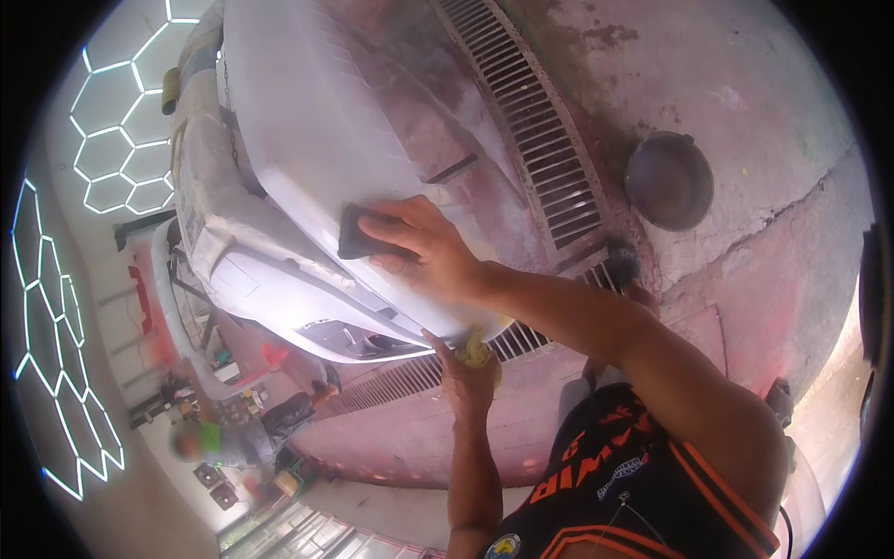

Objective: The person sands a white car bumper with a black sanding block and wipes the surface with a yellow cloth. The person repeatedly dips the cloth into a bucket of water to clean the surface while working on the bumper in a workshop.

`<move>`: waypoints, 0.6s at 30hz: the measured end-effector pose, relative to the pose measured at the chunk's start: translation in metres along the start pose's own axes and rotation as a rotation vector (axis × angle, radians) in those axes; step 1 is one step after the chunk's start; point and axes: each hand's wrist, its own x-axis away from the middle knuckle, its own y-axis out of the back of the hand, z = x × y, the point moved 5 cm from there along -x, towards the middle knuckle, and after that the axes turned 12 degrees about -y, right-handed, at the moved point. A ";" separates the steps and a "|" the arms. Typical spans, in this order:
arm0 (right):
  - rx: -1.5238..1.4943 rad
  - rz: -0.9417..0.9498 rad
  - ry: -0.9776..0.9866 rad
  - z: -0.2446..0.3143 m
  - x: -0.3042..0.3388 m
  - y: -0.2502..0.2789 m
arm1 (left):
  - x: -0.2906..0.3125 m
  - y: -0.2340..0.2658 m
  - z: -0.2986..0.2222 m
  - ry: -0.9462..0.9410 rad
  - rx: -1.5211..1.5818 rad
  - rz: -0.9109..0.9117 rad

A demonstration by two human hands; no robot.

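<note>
A pale grey-white car bumper [321, 112] stretches from the top of the view down to the middle. My right hand [424, 244] presses a dark block-shaped pad [353, 233] against its surface, fingers closed over the pad. Lower down, at the bumper's corner end, my left hand [466, 377] is closed around a yellowish crumpled cloth or sponge [476, 348]. The left fingertips are at the bumper's lower edge. Beside the bumper is a white body panel [270, 289] with a dark opening.
Wrapped covering [205, 177] lies over the car's body. A slatted floor grate [531, 121] runs along the bumper's right. A dark round bucket [669, 182] stands beyond it. Another person [247, 440] is at the lower left, near a cluttered shelf. Hexagonal lights [112, 102] hang at left.
</note>
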 end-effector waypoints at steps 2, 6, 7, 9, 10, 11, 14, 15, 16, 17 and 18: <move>0.012 -0.043 0.051 0.005 -0.011 -0.004 | 0.001 0.002 -0.001 0.028 0.011 0.020; 0.035 0.022 0.048 -0.017 0.053 0.011 | -0.001 0.006 -0.003 0.089 0.018 0.053; 0.033 0.052 0.030 -0.023 0.067 0.012 | 0.000 0.007 -0.001 0.087 0.019 0.051; 0.119 0.049 0.085 -0.009 0.056 0.010 | 0.001 0.004 0.004 0.063 0.033 0.031; 0.168 0.040 0.104 0.001 0.049 0.011 | 0.000 0.002 0.006 0.033 0.047 0.021; 0.248 -0.007 0.105 0.009 0.029 0.004 | 0.001 0.001 0.007 0.002 0.057 0.014; 0.253 -0.080 0.155 0.023 -0.012 -0.003 | -0.002 0.004 0.001 0.010 0.035 0.040; 0.253 -0.066 0.159 0.021 -0.010 -0.003 | -0.001 0.005 0.001 0.012 0.047 0.050; 0.250 -0.046 0.176 0.020 -0.011 -0.004 | -0.001 0.005 0.003 0.028 0.047 0.059; 0.310 0.016 0.182 0.015 0.004 -0.001 | 0.001 0.004 0.006 0.045 0.048 0.069; 0.363 0.080 0.193 0.007 0.029 0.005 | 0.001 0.005 0.009 0.063 0.045 0.069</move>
